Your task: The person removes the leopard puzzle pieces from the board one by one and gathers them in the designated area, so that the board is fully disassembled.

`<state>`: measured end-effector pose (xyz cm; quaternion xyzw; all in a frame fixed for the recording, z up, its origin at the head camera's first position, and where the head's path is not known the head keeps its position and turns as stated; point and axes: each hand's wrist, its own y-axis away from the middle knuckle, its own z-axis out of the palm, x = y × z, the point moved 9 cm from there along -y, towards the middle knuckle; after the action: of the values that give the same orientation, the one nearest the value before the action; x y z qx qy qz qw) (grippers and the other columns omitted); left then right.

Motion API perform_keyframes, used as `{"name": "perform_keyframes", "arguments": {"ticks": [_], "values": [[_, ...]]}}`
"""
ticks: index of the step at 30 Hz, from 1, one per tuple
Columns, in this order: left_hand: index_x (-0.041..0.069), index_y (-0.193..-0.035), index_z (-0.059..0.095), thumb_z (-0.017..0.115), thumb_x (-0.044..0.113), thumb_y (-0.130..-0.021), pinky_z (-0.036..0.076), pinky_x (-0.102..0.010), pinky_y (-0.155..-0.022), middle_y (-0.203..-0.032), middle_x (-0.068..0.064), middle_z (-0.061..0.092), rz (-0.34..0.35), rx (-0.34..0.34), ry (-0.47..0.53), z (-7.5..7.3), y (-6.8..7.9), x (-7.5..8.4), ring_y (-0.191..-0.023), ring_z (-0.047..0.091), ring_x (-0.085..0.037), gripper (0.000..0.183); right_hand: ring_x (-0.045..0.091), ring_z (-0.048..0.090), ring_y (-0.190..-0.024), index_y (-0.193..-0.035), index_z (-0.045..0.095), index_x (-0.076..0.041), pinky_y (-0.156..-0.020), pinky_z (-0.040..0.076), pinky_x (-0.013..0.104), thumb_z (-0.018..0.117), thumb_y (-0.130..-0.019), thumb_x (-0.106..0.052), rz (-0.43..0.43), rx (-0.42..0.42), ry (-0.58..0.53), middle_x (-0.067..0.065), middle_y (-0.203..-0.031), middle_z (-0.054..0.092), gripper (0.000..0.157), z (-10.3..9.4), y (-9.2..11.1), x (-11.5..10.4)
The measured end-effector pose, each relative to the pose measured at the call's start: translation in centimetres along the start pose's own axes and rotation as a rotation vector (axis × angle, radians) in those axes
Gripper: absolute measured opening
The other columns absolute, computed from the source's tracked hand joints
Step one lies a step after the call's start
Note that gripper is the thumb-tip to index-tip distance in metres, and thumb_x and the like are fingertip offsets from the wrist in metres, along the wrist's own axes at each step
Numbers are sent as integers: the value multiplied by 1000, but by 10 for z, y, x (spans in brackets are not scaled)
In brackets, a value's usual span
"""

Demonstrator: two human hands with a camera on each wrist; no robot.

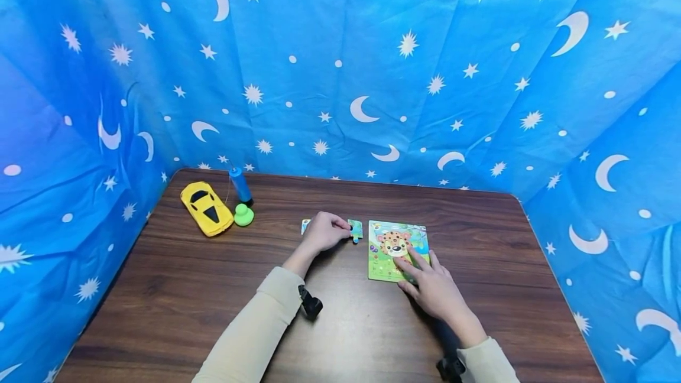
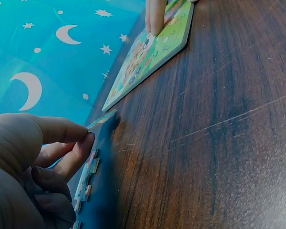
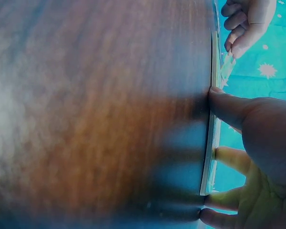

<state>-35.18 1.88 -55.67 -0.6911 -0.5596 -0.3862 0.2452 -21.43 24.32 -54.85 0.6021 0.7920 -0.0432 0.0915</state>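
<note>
Left hand [image 1: 326,233] pinches puzzle piece [image 1: 357,229], right hand [image 1: 437,289] on leopard board [image 1: 379,268]

Head view: piece at frame centre, between left thumb and fingertips, just left of the board. Board sits right of centre, flat on brown table [image 1: 479,235]. Right fingers spread, tips on board face; thumb at its lower edge. More pieces [image 2: 88,174] in a row beside left hand, lower left of left wrist view. Left of head frame: yellow toy car [image 1: 207,208], green knob-topped toy [image 1: 243,215], blue cylinder [image 1: 240,185], close together.
</note>
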Motion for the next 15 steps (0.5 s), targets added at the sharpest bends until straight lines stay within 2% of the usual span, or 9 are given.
{"name": "perform_keyframes", "arguments": {"ticks": [9, 15], "values": [[25, -84, 82, 81, 27, -88, 53, -38, -80, -87, 12, 75, -14, 32, -92, 1, 1, 0, -84, 68, -12, 5, 65, 33, -138, -151, 57, -24, -97, 41, 75, 67, -101, -39, -5, 6, 2, 16, -161, 41, 53, 1, 0, 0], [23, -93, 83, 78, 26, -92, 53, -36, -74, -87, 11, 74, 9, 27, -154, 2, 3, 3, -81, 67, -11, 5, 64, 32, -139, -151, 57, -25, -97, 41, 75, 66, -102, -41, -7, 14, -3, 16, -162, 40, 53, 2, -1, 2]]}}
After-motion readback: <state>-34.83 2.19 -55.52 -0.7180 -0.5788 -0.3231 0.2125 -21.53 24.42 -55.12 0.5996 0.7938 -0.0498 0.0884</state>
